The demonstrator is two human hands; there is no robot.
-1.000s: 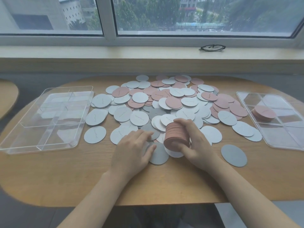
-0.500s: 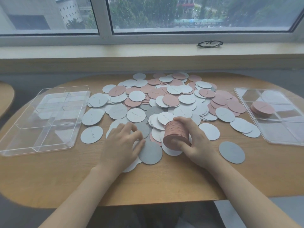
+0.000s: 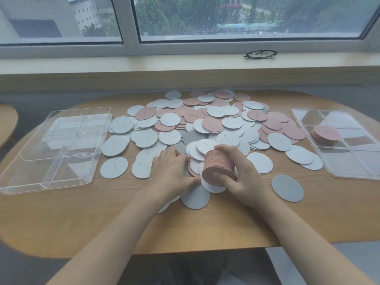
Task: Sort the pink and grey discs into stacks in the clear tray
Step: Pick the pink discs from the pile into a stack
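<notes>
At the far left the clear divided tray lies on the wooden table as it did a second ago, its compartments holding no discs. Beside it, the loose grey discs nearest the tray have not shifted. The left hand has slid from the near edge of the pile toward the middle: a second ago its fingers lay spread and fairly flat over a grey disc, and now they are curled down, fingertips pressed in among the discs next to the stack, with a pink disc edge showing just under them; whether it actually pinches that disc I cannot tell. The large grey disc it covered earlier now lies mostly exposed below the hand. The right hand still grips the stack of pink discs, tilted on its side, fingers curled over the top and thumb under the front face, in much the same spot above the pile. The spread of pink and grey discs behind looks unchanged. To the right a single grey disc stays apart on the table, and the second clear tray still holds a short stack of pink discs. Black glasses rest on the windowsill.
</notes>
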